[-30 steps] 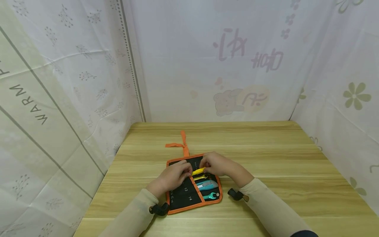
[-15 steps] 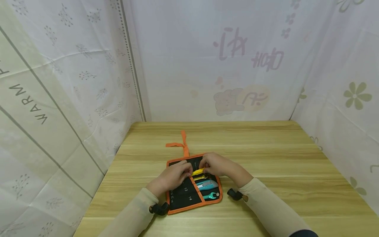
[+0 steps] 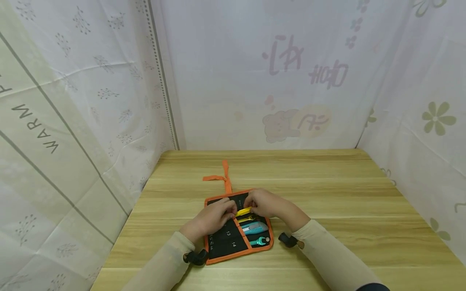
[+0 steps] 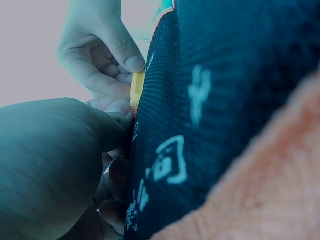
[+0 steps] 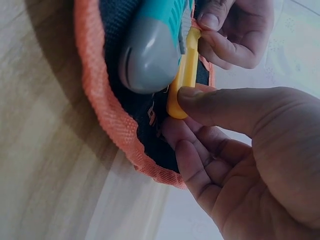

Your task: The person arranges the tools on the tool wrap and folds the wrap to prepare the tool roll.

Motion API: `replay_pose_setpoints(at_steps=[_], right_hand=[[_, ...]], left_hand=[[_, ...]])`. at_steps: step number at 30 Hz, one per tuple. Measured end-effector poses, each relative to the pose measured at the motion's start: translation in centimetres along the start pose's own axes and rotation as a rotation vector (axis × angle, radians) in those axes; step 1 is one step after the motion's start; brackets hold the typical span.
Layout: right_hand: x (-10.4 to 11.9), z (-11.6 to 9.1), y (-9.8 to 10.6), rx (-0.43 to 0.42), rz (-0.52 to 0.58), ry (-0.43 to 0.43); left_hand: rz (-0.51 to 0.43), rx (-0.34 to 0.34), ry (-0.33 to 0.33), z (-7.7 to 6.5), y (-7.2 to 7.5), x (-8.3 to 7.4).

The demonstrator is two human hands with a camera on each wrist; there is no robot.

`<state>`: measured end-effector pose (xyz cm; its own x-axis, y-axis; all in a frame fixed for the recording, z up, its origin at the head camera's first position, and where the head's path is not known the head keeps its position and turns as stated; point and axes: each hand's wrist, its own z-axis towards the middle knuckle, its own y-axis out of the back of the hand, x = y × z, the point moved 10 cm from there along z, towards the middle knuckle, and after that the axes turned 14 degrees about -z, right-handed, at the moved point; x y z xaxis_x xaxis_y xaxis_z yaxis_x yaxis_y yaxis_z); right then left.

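Observation:
A black tool roll point(image 3: 220, 247) with orange edging lies spread out on the wooden table. My right hand point(image 3: 267, 203) pinches the rounded end of a yellow plastic-handled tool point(image 5: 187, 75) between thumb and fingers; its other end sits in a pocket of the roll. My left hand point(image 3: 214, 216) grips the orange pocket edge point(image 5: 196, 22) right where the yellow tool goes in. Next to it in neighbouring pockets are a yellow wrench point(image 3: 246, 219), a turquoise utility knife point(image 3: 255, 228) with a grey end, and a turquoise open-end wrench point(image 3: 258, 241). The pocketed parts of these tools are hidden.
Orange tie straps point(image 3: 226, 178) stretch from the roll's far edge across the wooden table point(image 3: 327, 182). Printed fabric curtains point(image 3: 225, 81) stand behind the table and at both sides. Black wrist mounts point(image 3: 196, 257) sit at both sleeves.
The right hand has edged slightly left, toward the left hand, still pinching the yellow tool. The left hand keeps its place at the pocket edge.

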<state>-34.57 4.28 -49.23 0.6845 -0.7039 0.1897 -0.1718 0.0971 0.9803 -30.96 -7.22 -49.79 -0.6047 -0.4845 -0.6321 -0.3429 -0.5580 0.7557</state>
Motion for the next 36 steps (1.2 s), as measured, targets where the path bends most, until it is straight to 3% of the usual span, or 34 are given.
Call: replay_pose_setpoints(at_steps=[9,19,27,36], right_hand=[[-0.2,-0.4,0.2,-0.009,0.017,-0.013],[-1.0,-1.2,0.5,-0.03,0.053,-0.041],[-2.6,-2.9,0.9,-0.086,0.093,-0.075],[-5.1,-5.8,1.4,-0.133,0.158,-0.141]], left_hand=[[-0.017,-0.01,0.008,0.1,0.0,0.3],[-0.139,-0.069,0.074,0.0,0.7,1.1],[0.01,-0.17,0.088,-0.5,2.3,1.6],[0.046,-0.149,0.075,-0.5,2.3,1.7]])
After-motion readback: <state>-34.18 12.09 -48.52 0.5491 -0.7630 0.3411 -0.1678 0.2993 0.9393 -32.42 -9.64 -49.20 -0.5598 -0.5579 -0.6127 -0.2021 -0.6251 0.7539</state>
